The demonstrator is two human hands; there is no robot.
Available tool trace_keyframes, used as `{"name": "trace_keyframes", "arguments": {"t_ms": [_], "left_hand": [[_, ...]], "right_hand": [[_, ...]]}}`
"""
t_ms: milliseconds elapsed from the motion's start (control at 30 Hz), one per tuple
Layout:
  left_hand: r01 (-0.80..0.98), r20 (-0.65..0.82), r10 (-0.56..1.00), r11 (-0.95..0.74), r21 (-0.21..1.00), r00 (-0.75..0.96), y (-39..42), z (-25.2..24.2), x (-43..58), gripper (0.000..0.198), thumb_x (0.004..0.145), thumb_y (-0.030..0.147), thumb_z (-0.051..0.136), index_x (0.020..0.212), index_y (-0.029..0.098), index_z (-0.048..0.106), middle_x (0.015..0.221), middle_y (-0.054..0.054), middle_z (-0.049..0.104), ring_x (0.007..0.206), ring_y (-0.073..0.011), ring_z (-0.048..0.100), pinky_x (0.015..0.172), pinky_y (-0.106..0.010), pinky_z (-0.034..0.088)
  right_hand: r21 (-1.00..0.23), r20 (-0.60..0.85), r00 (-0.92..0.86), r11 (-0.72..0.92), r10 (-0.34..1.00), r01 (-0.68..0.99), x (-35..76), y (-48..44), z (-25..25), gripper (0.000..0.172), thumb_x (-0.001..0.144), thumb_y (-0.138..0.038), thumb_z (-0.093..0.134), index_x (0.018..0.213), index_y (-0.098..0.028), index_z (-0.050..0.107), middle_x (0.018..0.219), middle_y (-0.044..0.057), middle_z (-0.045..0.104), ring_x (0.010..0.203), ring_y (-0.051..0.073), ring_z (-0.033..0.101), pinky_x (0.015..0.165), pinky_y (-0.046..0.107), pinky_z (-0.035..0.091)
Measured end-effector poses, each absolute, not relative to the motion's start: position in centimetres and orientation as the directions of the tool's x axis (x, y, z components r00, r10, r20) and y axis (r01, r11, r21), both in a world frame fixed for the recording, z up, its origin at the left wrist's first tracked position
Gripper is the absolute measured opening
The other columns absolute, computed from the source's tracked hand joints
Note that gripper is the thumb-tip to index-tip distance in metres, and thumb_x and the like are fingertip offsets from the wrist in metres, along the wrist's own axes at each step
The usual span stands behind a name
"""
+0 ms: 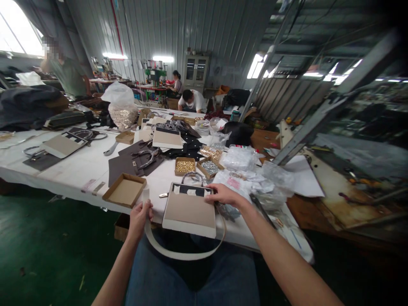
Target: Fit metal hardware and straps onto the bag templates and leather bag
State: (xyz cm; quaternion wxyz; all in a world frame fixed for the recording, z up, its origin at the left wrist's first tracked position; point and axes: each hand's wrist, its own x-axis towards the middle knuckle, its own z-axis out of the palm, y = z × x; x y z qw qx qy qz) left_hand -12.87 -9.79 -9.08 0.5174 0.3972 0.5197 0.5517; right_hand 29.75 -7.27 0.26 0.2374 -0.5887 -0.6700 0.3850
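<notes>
Blue denim jeans (153, 276) cover your lap, and above them a flat, pale strap (183, 256) sags in a smooth curve. Your left hand (140, 214) is pinched on one end of it, while the far side rises beside a stiff, squarish beige panel (191, 208) with a dark strip (184, 191) along its top. That panel lies at the near edge of the white counter (79, 170). Your right hand (223, 193) has its fingers on the upper right corner; whether they grip or merely rest, I cannot tell. Just beyond are shiny gold pieces (185, 165), grainy silver pieces (208, 167) and crinkled clear plastic (240, 158).
</notes>
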Motion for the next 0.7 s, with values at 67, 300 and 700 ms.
{"name": "trace_keyframes", "arguments": {"t_ms": [67,300,700], "left_hand": [[-0.167,-0.096,0.986,0.073,0.983,-0.138,-9.8,-8.8,-12.9,0.069,0.08,0.086,0.088,0.086,0.018,0.073,0.054,0.003,0.06,0.045,-0.0148,0.056,0.049,-0.026,0.043],[-0.2,-0.102,0.983,0.071,0.977,-0.153,-10.5,-8.9,-13.3,0.066,0.082,0.082,0.09,0.085,0.018,0.074,0.056,0.002,0.062,0.049,-0.0145,0.057,0.052,-0.026,0.045],[-0.404,-0.192,0.97,0.119,0.907,-0.146,-13.2,-11.9,-11.8,0.064,0.086,0.076,0.092,0.09,0.015,0.075,0.057,0.004,0.057,0.051,-0.0118,0.054,0.052,-0.022,0.044]], "right_hand": [[-0.794,-0.107,-0.16,0.013,0.981,0.607,29.6,-7.3,0.1,0.056,0.078,-0.045,0.089,0.126,-0.017,0.089,0.11,0.006,0.088,0.091,0.026,0.075,0.083,0.034,0.058],[-0.714,0.181,0.107,0.056,0.978,0.698,25.9,-11.7,1.1,0.052,0.092,-0.043,0.083,0.139,-0.019,0.081,0.137,0.016,0.079,0.126,0.036,0.072,0.112,0.052,0.057],[-0.065,0.259,-0.25,0.275,0.933,0.959,14.7,-20.4,-3.7,0.106,0.082,-0.012,0.091,0.177,-0.019,0.047,0.179,0.022,0.052,0.149,0.043,0.06,0.128,0.059,0.048]]}}
